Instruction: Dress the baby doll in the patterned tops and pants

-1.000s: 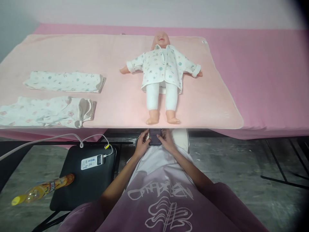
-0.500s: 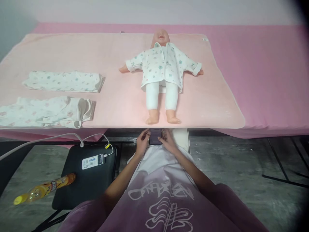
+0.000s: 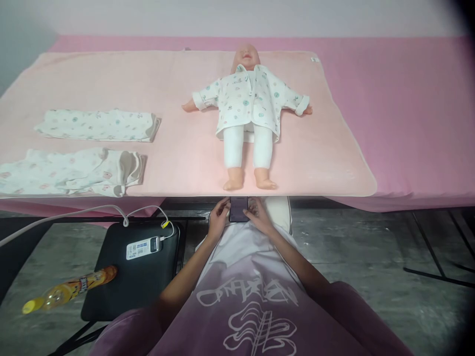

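Observation:
Both my hands hold a dark phone (image 3: 238,209) low over my lap, just below the table's front edge. My left hand (image 3: 218,219) grips its left side and my right hand (image 3: 258,216) its right side, fingers curled round it. On the table above lies a baby doll (image 3: 247,113) on its back, arms spread, in a white printed jacket and white trousers, feet towards me. It rests on a pale pink blanket (image 3: 178,148).
Two folded printed baby garments, one (image 3: 98,124) behind the other (image 3: 70,170), lie at the blanket's left. A black stool (image 3: 133,277) at my left carries a power bank (image 3: 143,246) on a white cable and a yellow bottle (image 3: 69,289). The pink table cover (image 3: 408,123) stretches right. Grey floor below.
Almost nothing differs; my view has shifted very slightly and my hands stay on the phone in the same place.

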### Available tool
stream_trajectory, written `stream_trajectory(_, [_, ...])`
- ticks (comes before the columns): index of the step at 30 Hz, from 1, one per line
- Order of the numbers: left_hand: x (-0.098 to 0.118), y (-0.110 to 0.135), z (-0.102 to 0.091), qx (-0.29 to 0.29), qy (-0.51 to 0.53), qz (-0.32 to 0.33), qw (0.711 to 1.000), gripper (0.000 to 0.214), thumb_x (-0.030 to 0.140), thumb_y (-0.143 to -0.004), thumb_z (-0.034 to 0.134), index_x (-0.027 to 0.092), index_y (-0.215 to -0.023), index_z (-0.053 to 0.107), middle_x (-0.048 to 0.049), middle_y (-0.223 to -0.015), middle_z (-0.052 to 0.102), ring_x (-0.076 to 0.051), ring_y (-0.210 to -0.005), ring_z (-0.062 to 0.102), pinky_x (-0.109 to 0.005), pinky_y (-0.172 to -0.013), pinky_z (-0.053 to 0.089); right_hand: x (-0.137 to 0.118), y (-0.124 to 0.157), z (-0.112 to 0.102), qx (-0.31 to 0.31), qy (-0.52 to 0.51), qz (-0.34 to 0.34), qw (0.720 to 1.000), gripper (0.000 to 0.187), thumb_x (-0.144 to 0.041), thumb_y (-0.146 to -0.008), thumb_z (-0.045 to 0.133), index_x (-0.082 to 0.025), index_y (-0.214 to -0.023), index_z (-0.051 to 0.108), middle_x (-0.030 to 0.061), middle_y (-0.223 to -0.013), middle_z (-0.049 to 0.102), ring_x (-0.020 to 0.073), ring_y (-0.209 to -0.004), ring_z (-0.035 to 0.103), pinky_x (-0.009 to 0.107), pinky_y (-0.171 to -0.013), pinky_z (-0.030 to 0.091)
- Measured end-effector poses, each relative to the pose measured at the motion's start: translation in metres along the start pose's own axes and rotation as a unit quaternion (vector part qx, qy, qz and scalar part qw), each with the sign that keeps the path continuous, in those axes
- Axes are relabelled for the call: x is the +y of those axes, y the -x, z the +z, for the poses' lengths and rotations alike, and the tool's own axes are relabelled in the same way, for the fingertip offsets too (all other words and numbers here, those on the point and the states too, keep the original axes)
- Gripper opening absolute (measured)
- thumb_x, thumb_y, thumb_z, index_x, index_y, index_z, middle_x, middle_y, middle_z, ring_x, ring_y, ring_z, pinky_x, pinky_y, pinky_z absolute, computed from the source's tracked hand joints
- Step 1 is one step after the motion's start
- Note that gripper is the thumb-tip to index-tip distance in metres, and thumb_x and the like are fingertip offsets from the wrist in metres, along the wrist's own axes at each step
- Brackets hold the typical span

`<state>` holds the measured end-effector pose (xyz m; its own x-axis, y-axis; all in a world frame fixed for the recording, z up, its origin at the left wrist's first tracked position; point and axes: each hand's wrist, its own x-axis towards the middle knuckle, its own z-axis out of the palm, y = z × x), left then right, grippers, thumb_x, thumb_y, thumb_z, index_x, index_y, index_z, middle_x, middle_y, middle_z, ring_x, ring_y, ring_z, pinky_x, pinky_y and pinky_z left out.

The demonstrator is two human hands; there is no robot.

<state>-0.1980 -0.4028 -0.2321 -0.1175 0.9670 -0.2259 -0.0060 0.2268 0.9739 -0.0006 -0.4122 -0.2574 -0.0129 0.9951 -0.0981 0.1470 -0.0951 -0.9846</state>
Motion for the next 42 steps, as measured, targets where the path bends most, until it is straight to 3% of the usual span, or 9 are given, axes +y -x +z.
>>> stream_trajectory(6, [-0.014, -0.001, -0.009, -0.023, -0.034, 0.006, 0.999, 0.058, 0.053, -0.089, 0.082, 0.022, -0.137, 0.078, -0.0127, -0.142, 0.076, -0.028, -0.13, 0.07, -0.041, -0.116, 0.053, -0.003, -0.006, 0.012, 0.055, 0.029, 0.017, 0.998, 0.05, -0.049, -0.088, 0.079, -0.024, -0.121, 0.051, 0.0104, -0.122, 0.061, 0.0189, -0.081, 0.06, 0.037, -0.077, 0.059])
stream_trajectory(11, [-0.021, -0.002, -0.011, -0.029, -0.053, 0.032, 0.998, 0.06, 0.046, -0.085, 0.085, 0.022, -0.14, 0.077, -0.0123, -0.138, 0.076, -0.027, -0.127, 0.07, -0.041, -0.115, 0.053, -0.006, -0.001, 0.007, 0.028, 0.001, 0.015, 0.999, 0.042, -0.052, -0.097, 0.07, -0.026, -0.124, 0.051, 0.0098, -0.124, 0.062, 0.0203, -0.089, 0.063, 0.037, -0.083, 0.06])
stream_trajectory(16, [-0.007, -0.001, -0.006, -0.017, -0.002, 0.01, 1.0, 0.047, 0.048, -0.093, 0.075, 0.021, -0.13, 0.081, -0.0133, -0.142, 0.076, -0.029, -0.136, 0.069, -0.044, -0.124, 0.048, -0.007, 0.002, 0.004, 0.013, 0.008, 0.016, 1.0, 0.043, -0.05, -0.095, 0.071, -0.026, -0.125, 0.052, 0.0093, -0.124, 0.061, 0.0204, -0.09, 0.062, 0.038, -0.086, 0.059])
stream_trajectory(25, [-0.001, -0.002, 0.004, 0.028, -0.04, -0.004, 0.999, 0.054, 0.053, -0.085, 0.085, 0.018, -0.126, 0.082, -0.0127, -0.123, 0.083, -0.026, -0.109, 0.076, -0.042, -0.107, 0.058, -0.016, 0.006, 0.007, 0.012, 0.063, -0.006, 0.998, 0.062, -0.045, -0.085, 0.082, -0.024, -0.134, 0.051, 0.012, -0.133, 0.053, 0.0236, -0.101, 0.062, 0.044, -0.093, 0.062])
stream_trajectory(32, [0.002, 0.0, 0.002, 0.019, 0.007, -0.009, 1.0, 0.048, 0.054, -0.092, 0.076, 0.018, -0.123, 0.082, -0.0141, -0.135, 0.08, -0.03, -0.13, 0.072, -0.046, -0.122, 0.051, -0.02, 0.007, 0.013, 0.032, 0.086, -0.012, 0.996, 0.083, -0.046, -0.072, 0.093, -0.022, -0.137, 0.048, 0.0141, -0.133, 0.053, 0.031, -0.119, 0.059, 0.049, -0.103, 0.06])
stream_trajectory(38, [0.002, 0.0, 0.002, 0.007, -0.007, -0.006, 1.0, 0.051, 0.057, -0.094, 0.073, 0.019, -0.127, 0.081, -0.015, -0.14, 0.078, -0.03, -0.135, 0.071, -0.047, -0.125, 0.048, -0.016, 0.005, 0.009, 0.024, 0.043, 0.013, 0.999, 0.046, -0.051, -0.097, 0.067, -0.024, -0.131, 0.052, 0.0124, -0.131, 0.057, 0.0238, -0.098, 0.063, 0.046, -0.1, 0.057])
stream_trajectory(42, [0.004, 0.004, -0.01, -0.017, -0.054, 0.028, 0.998, 0.052, 0.059, -0.097, 0.071, 0.02, -0.129, 0.081, -0.015, -0.142, 0.076, -0.031, -0.139, 0.068, -0.049, -0.128, 0.045, -0.016, 0.008, 0.0, 0.032, 0.007, 0.027, 0.999, 0.048, -0.054, -0.098, 0.064, -0.025, -0.135, 0.053, 0.0134, -0.134, 0.061, 0.0245, -0.1, 0.065, 0.044, -0.096, 0.058])
